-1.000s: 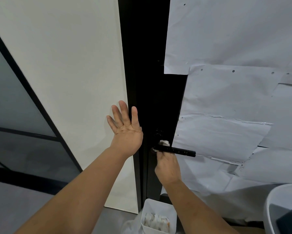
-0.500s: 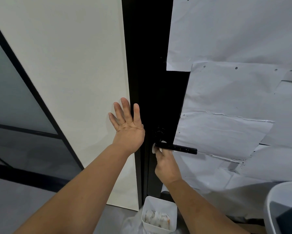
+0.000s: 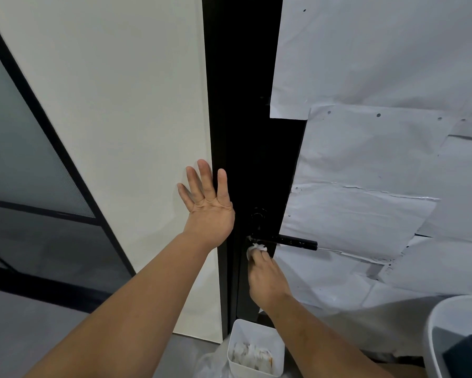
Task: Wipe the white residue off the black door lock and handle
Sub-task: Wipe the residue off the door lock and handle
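The black door handle [image 3: 289,242] juts out level from the dark door edge [image 3: 245,132], its free end pointing right over the paper-covered door face [image 3: 365,214]. Just above the handle's root sits the round black lock [image 3: 257,215]. Your right hand [image 3: 267,279] comes up from below the handle, its fingers [image 3: 259,257] curled round a small white wipe [image 3: 256,248] that touches the underside of the handle near its root. Your left hand [image 3: 207,205] lies to the left of the handle, flat against the pale wall panel [image 3: 120,132] and the black door frame [image 3: 218,105], fingers straight and spread, holding nothing. Well below the handle, on the floor, stands a white bin [image 3: 256,347] with crumpled white wipes inside. At the lower right, far from the handle, the rim of a white bucket [image 3: 442,323] shows.
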A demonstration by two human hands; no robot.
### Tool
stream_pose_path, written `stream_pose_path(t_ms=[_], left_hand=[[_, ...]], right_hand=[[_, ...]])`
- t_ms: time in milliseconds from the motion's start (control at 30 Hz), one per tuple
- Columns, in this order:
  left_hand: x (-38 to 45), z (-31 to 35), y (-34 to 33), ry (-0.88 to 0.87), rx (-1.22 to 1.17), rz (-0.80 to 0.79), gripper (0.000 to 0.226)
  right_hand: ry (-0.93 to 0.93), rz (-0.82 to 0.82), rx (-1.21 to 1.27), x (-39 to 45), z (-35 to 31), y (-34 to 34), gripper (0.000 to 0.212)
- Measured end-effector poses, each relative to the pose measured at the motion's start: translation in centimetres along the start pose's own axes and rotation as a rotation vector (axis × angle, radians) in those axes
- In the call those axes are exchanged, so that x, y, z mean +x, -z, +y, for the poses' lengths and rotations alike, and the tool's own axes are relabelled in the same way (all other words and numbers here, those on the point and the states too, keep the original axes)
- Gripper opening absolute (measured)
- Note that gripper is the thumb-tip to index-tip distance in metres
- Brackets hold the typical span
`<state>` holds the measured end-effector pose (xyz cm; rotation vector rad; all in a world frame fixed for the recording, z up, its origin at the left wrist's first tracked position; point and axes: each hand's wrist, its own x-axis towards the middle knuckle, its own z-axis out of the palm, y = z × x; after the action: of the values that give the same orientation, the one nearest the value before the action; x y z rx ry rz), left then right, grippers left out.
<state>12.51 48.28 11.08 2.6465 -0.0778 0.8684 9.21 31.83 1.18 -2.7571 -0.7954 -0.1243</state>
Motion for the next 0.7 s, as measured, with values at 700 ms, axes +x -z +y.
stream_pose_path(t_ms=[700], left_hand=[[-0.2,0.3,0.7,0.0,0.048,-0.03,0.095]], right_hand=[[-0.303,-0.309,0.287,1.5,-0.9,-2.1,0.026]])
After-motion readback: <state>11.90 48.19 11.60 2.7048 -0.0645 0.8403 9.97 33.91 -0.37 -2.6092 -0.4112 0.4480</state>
